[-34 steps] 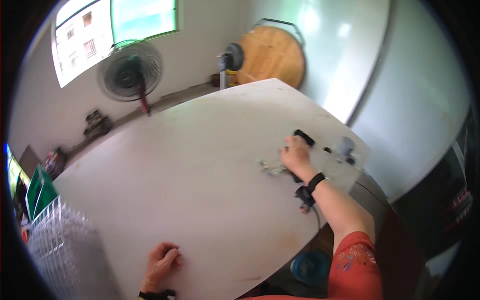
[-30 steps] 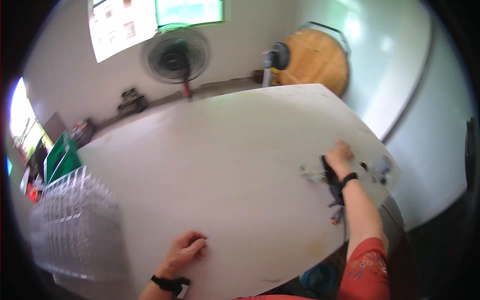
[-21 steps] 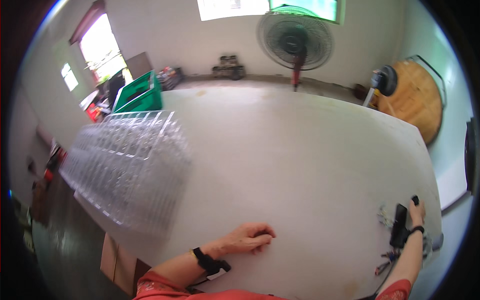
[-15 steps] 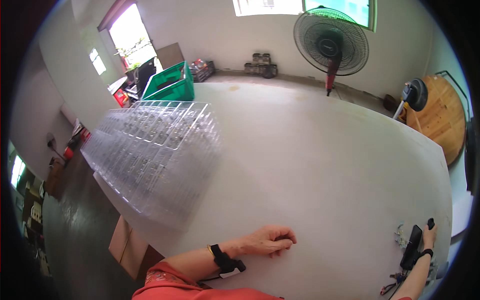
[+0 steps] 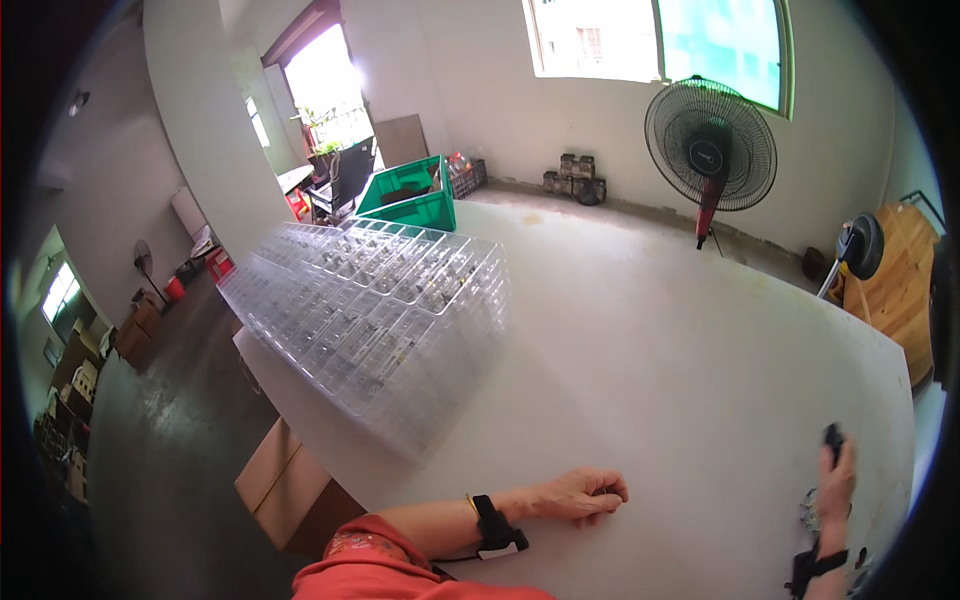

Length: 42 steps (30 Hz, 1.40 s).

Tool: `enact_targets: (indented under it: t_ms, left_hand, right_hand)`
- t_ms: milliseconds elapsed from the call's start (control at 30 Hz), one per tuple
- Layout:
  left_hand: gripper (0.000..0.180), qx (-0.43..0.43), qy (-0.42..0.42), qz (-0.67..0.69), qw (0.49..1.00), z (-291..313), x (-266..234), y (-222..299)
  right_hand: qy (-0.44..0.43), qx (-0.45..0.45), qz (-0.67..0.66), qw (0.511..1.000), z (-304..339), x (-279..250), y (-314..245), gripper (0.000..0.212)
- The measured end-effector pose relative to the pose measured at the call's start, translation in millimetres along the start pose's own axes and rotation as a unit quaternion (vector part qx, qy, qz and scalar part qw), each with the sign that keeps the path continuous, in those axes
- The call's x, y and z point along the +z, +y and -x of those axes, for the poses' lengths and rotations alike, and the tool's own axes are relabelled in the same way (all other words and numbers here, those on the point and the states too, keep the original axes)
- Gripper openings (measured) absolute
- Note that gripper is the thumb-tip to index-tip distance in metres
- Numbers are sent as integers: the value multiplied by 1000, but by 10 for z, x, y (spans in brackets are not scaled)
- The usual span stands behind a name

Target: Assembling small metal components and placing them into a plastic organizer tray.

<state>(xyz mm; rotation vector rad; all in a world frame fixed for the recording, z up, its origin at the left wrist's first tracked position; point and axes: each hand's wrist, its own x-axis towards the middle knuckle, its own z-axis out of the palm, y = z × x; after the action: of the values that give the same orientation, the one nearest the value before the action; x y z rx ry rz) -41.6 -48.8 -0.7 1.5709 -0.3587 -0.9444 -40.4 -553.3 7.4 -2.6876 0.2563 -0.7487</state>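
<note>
My left hand (image 5: 578,497) rests on the white table (image 5: 620,380) near its front edge, fingers curled into a pinch. What it holds, if anything, is hidden by the fingers. Farther right, my right hand (image 5: 836,485) is raised a little, its fingers closed round a small black object (image 5: 833,440) of a kind I cannot make out. Just beside that hand lie small shiny metal parts (image 5: 809,508), partly covered by it. On the table's left side stands a stack of clear plastic compartment trays (image 5: 370,310), with small pieces in the compartments.
Behind the trays is a green plastic crate (image 5: 410,205). A standing fan (image 5: 710,150) rises beyond the table's far edge. Below the left edge sits a cardboard box (image 5: 290,480). A round wooden board (image 5: 895,280) leans by the right wall.
My right hand has come inward from the table's right side, carrying the black object. The whole view has tilted and shifted. My left hand stays on the table, still curled.
</note>
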Motion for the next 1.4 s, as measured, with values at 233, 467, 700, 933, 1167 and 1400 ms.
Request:
enact_targets:
  t_ms: [233,467,700,933,1167,1400]
  left_hand:
    - [37,174,21,-70,982,-32,234,-8]
    - [37,175,-27,-341,923,284,295,114]
    - [29,177,44,-396,900,778,151,-70]
    - [31,198,75,-446,869,1123,169,31]
    - [26,204,38,-455,866,1161,84,-53]
    - [26,250,24,-426,869,1053,2,-139]
  right_hand:
    - [-387,-234,-188,872,1296,-129,-2387,66]
    - [-336,-285,-186,878,1674,288,-2680,43]
    - [-286,-310,-161,892,1856,266,-3020,45]
    - [-257,-378,-137,879,2029,400,-3127,68]
    - [-234,-394,-134,879,2163,617,-3061,71]
    - [-278,-378,-136,872,2114,593,-3100,65]
